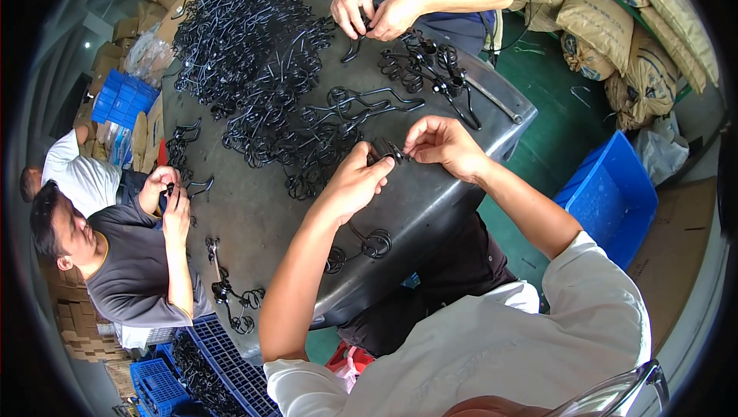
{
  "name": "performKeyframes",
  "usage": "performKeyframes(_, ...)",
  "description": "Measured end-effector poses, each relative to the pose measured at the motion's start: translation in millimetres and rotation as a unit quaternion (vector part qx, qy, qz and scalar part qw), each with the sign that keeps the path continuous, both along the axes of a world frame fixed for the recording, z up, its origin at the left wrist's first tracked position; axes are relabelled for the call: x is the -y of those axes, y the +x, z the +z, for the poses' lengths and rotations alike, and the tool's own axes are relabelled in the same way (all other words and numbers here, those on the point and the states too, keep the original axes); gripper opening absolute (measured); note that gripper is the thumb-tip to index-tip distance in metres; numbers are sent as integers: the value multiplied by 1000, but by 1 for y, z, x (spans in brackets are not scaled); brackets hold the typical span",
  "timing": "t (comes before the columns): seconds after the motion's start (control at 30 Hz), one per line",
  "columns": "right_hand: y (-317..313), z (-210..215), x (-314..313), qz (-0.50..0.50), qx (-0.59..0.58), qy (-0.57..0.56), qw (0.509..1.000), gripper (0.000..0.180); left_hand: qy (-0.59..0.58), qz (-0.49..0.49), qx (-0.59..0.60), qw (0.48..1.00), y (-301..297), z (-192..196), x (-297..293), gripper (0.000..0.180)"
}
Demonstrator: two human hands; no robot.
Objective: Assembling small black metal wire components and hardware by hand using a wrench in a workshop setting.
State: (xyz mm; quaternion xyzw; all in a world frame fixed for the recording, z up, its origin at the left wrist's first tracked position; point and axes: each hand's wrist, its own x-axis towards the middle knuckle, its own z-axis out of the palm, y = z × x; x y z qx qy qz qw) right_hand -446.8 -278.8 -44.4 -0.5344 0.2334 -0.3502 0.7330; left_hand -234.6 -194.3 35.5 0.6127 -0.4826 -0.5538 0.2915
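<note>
Black wire piece [393, 152] in the grasping left hand [354, 184], right hand [449, 148] just beside, its hold unclear

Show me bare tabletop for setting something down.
Bare table lies between the black wire heap, your left forearm and the co-worker at left; a smaller patch borders your right hand. Crowded: the heap and the hooks beside the wrench.

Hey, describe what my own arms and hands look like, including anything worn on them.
The left hand and right hand are ungloved, and no watch or bracelet shows. Both forearms are bare, below loose, short, pale grey sleeves.
</note>
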Motion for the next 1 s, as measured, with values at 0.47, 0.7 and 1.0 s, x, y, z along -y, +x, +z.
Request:
performKeyframes(0.47,14,6,1,76,-89,-127,985,43,3,0,6,1000,4,-3,3,16)
performKeyframes(0.7,-3,15,4,-69,-212,-468,855,49,-47,-4,-13,999,17,1,0,23)
performKeyframes(1.0,4,32,-9,-74,-242,-548,797,63,-198,7,16,980,38,16,-27,23)
